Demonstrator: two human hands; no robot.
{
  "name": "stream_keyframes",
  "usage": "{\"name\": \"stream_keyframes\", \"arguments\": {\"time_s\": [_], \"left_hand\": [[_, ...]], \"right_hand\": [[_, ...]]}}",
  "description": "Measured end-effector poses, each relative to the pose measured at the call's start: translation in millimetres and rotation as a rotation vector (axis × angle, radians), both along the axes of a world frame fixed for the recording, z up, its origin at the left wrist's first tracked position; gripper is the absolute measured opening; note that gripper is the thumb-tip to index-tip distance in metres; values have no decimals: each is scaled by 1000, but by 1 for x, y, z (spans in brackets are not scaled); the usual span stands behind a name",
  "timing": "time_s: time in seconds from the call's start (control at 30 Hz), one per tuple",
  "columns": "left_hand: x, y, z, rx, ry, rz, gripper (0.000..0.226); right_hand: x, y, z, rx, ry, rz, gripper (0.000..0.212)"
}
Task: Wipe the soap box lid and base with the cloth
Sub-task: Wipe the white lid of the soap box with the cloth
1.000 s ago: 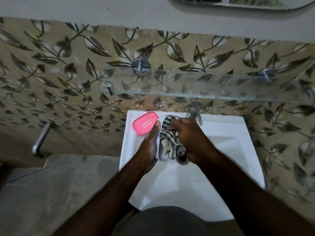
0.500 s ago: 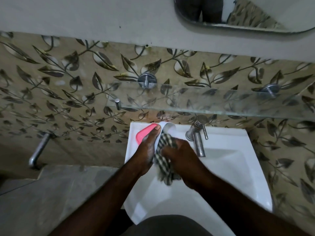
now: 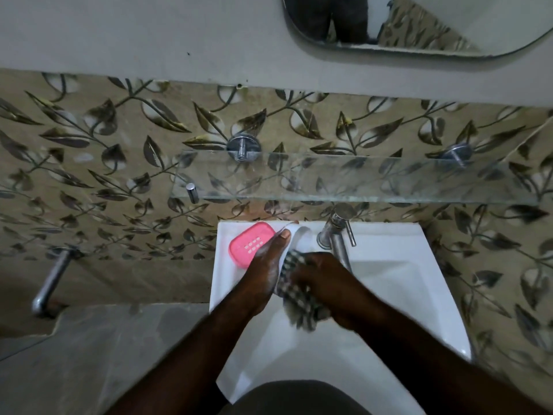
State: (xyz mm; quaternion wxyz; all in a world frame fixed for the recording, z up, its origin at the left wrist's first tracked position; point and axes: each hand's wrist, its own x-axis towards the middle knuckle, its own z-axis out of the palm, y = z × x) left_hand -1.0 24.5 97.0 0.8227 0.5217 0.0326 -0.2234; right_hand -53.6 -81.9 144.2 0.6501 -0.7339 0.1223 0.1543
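Note:
A pink soap box piece [image 3: 250, 247] with small slots lies flat on the back left corner of the white sink [image 3: 404, 295]. My left hand [image 3: 266, 274] holds a white soap box piece [image 3: 300, 238] on edge over the basin, thumb on its upper rim. I cannot tell whether it is the lid or the base. My right hand [image 3: 326, 283] grips a dark checked cloth [image 3: 299, 301] and presses it against the inner face of the white piece. The cloth's loose end hangs down, blurred. Most of the white piece is hidden by hands and cloth.
A chrome tap [image 3: 336, 235] stands just right of my hands. A glass shelf [image 3: 359, 181] juts out above the sink, under a mirror [image 3: 419, 22]. A metal wall tap [image 3: 51, 283] sticks out at the left. Leaf-patterned tiles cover the wall.
My right hand has slid the cloth down along the white piece. The pink piece has stayed on the sink corner. The view has tilted up a little.

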Motion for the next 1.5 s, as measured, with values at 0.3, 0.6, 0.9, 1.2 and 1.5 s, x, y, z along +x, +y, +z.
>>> {"name": "stream_keyframes", "arguments": {"time_s": [0.3, 0.6, 0.9, 1.2, 1.5], "left_hand": [[2, 6, 8, -49, -25, 12, 30], [-5, 6, 14, -103, 22, 2, 37], [-12, 1, 23, -125, 84, -61, 46], [4, 9, 22, -82, 132, 83, 67], [8, 4, 21, -29, 138, 162, 68]], "right_hand": [[-11, 16, -10, 64, -32, -33, 13], [4, 14, 1, 190, -88, -189, 13], [18, 2, 25, 289, -117, -262, 14], [-14, -11, -22, -769, -663, 355, 30], [-19, 16, -14, -111, -185, 34, 16]]}}
